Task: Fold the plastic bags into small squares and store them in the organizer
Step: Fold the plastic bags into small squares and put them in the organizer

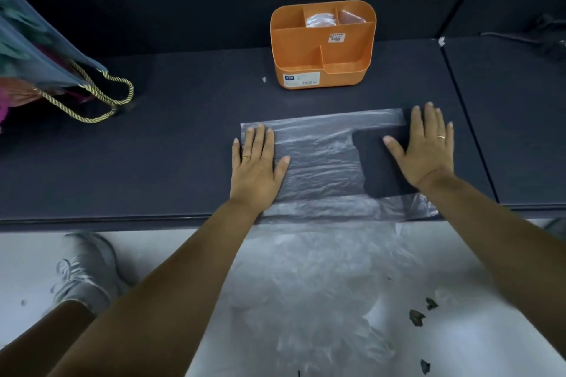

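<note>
Plastic bag [321, 162] spread on table [168, 147], flat open hands [255, 165] [427, 150] at both ends, orange organizer [346, 75] beyond.

On my feed, the left hand [255, 168] wears a thin gold band [247, 157] on its ring finger. The right hand [425, 150] has a slimmer gold ring [441, 137], also on the ring finger. Nails on both hands are trimmed short. The forearms [171, 285] are bare right to the near edge of my view. At near left, one foot wears a pale grey-white sneaker [87, 269] with white laces [66, 269], somewhat blurred.
</note>
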A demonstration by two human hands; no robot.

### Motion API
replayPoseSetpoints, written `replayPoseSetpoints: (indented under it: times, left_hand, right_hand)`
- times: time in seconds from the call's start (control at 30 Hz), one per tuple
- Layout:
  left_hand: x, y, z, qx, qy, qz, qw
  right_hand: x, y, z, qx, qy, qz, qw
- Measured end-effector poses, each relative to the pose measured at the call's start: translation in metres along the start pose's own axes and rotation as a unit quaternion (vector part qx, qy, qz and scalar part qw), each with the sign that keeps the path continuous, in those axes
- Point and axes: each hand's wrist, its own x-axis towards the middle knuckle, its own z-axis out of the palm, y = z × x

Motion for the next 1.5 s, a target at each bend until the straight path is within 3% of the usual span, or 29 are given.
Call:
replayPoseSetpoints:
  times: [0.1,0.17,0.3,0.47,0.6,0.77,0.87,1.0,1.1,1.23,1.4,1.5]
  left_hand:
    - [-0.034,0.007,0.002,-0.055,0.067,0.105,0.991]
    - [-0.067,0.015,0.017,-0.054,0.073,0.172,0.981]
    - [-0.103,0.010,0.047,-0.004,0.073,0.201,0.977]
    - [-0.099,-0.008,0.044,0.000,0.164,0.172,0.971]
    - [-0.109,-0.013,0.031,0.000,0.173,0.168,0.970]
    - [-0.122,-0.022,0.023,-0.092,0.179,0.114,0.973]
    - [-0.125,-0.025,0.008,-0.181,0.141,0.045,0.972]
    - [-0.120,-0.032,-0.019,-0.265,0.053,-0.019,0.963]
    - [-0.111,-0.042,-0.036,-0.360,0.003,-0.078,0.930]
    - [-0.093,-0.053,-0.053,-0.465,0.016,-0.133,0.875]
    - [-0.054,-0.059,-0.056,-0.514,0.062,-0.191,0.834]
    - [-0.032,-0.057,-0.049,-0.509,0.086,-0.208,0.831]
  right_hand:
    - [-0.043,-0.018,-0.007,0.109,0.032,-0.115,0.987]
    - [-0.086,-0.038,0.001,0.186,0.008,-0.188,0.964]
    - [-0.136,-0.054,0.037,0.145,-0.019,-0.292,0.945]
    - [-0.131,-0.052,0.038,0.162,0.012,-0.190,0.968]
    - [-0.134,-0.036,0.034,0.157,0.062,-0.222,0.960]
    - [-0.136,-0.008,0.021,0.167,0.089,-0.155,0.970]
    - [-0.132,0.002,0.007,0.189,0.052,-0.122,0.973]
    - [-0.122,0.007,-0.016,0.236,-0.058,-0.089,0.966]
    - [-0.107,0.011,-0.043,0.286,-0.170,-0.064,0.941]
    - [-0.081,0.018,-0.067,0.362,-0.270,-0.046,0.891]
    - [-0.040,0.005,-0.066,0.434,-0.231,0.000,0.871]
    - [-0.013,-0.005,-0.057,0.462,-0.184,0.052,0.866]
